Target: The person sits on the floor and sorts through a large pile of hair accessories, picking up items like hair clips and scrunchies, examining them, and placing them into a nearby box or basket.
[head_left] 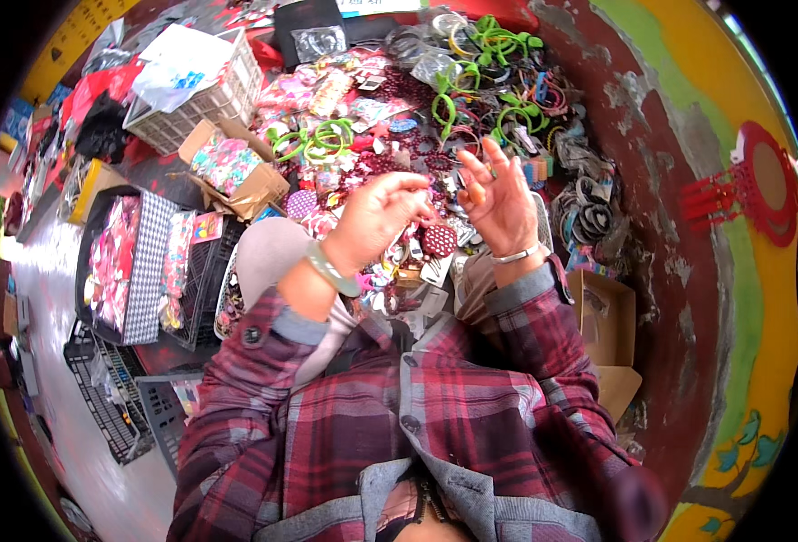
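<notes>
My left hand (376,217), with a pale green bangle (331,269) on its wrist, is raised over a heap of hair accessories (372,135). Its fingertips are pinched together, and anything between them is too small to make out. My right hand (500,200), wearing a silver bangle (518,256), is held up beside it with the fingers spread and nothing clearly in it. Just below and between the hands lies a dark red round hair piece (438,240). Both sleeves are red plaid.
Green hairbands (471,81) and dark coiled bands (588,217) lie at the back right. A white basket (202,101), an open carton of colourful clips (236,172), black crates (198,280) and a checked tray (150,262) stand to the left. A cardboard box (606,316) sits against the red wall.
</notes>
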Tool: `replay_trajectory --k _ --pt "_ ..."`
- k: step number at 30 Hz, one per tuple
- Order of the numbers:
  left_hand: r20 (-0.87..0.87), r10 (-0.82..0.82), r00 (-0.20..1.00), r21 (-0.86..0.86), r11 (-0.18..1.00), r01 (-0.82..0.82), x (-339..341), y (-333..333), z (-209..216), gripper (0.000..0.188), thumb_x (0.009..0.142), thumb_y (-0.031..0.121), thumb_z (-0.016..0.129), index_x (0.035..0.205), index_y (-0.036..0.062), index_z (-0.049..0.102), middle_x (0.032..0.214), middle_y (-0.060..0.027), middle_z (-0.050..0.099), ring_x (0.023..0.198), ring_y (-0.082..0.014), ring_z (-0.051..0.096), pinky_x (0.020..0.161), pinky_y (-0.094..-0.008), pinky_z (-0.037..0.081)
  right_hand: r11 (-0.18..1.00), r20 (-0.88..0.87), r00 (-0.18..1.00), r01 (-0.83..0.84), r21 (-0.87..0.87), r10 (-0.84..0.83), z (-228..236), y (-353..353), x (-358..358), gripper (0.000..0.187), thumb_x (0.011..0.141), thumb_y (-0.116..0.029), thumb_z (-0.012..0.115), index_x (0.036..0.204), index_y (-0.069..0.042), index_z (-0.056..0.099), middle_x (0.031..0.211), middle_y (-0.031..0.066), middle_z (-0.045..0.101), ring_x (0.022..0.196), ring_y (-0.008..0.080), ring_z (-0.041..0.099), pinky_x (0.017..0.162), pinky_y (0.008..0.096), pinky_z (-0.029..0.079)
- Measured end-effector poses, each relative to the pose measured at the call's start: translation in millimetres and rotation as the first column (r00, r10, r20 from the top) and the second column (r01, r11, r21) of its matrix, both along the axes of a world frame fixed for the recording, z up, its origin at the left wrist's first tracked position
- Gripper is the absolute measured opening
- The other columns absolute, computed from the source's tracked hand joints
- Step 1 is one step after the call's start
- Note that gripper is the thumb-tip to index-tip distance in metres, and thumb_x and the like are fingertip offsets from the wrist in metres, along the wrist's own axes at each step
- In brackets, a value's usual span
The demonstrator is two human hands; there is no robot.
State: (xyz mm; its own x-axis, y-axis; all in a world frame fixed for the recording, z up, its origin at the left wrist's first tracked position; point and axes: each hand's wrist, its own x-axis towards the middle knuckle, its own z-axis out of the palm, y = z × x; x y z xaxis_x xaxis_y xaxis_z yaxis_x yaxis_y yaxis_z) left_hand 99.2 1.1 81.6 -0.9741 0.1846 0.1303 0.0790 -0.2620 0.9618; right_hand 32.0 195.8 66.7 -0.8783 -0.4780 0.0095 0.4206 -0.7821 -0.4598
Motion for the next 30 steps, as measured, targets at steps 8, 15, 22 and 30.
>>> replay_trajectory --k 8,15,22,30 --pt "0.012 0.335 0.942 -0.201 0.924 -0.326 -42 3 -60 0.004 0.082 0.005 0.055 0.08 0.0037 0.059 0.077 -0.0034 0.062 0.068 -0.01 0.058 0.062 -0.0229 0.046 0.765 -0.233 0.957 0.278 0.582 -0.17 -13 13 3 0.052 0.087 -0.04 0.049 0.128 -0.009 0.037 0.121 0.0132 0.047 0.1 0.0229 0.051 0.084 0.0374 0.041" --pt "0.565 0.555 0.61 0.19 0.632 -0.751 -54 -86 -85 0.024 0.086 0.029 0.055 0.073 0.0096 0.053 0.07 -0.0059 0.059 0.068 -0.017 0.057 0.066 -0.031 0.045 0.824 0.182 0.857 0.375 0.424 -0.483 -21 64 -5 0.036 0.087 -0.02 0.052 0.118 -0.004 0.044 0.115 0.0169 0.052 0.1 0.0255 0.054 0.081 0.0351 0.045" --pt "0.524 0.623 0.581 -0.116 0.728 -0.676 -42 -122 -124 0.022 0.088 0.027 0.049 0.085 0.0063 0.056 0.087 -0.009 0.063 0.078 -0.0155 0.057 0.067 -0.0283 0.044 0.853 0.074 0.936 0.278 0.443 -0.344 -12 29 18 0.036 0.087 -0.024 0.052 0.115 -0.004 0.045 0.107 0.0138 0.057 0.087 0.0192 0.058 0.072 0.0285 0.046" --pt "0.538 0.608 0.584 -0.257 0.778 -0.573 -54 -86 -176 0.01 0.076 0.014 0.054 0.079 0.0064 0.061 0.073 -0.0043 0.058 0.069 -0.0141 0.054 0.051 -0.0279 0.042 0.887 0.153 0.901 0.347 0.305 -0.405 -5 50 -4 0.034 0.089 -0.021 0.049 0.117 -0.003 0.044 0.105 0.0145 0.058 0.081 0.0185 0.059 0.068 0.0286 0.047"
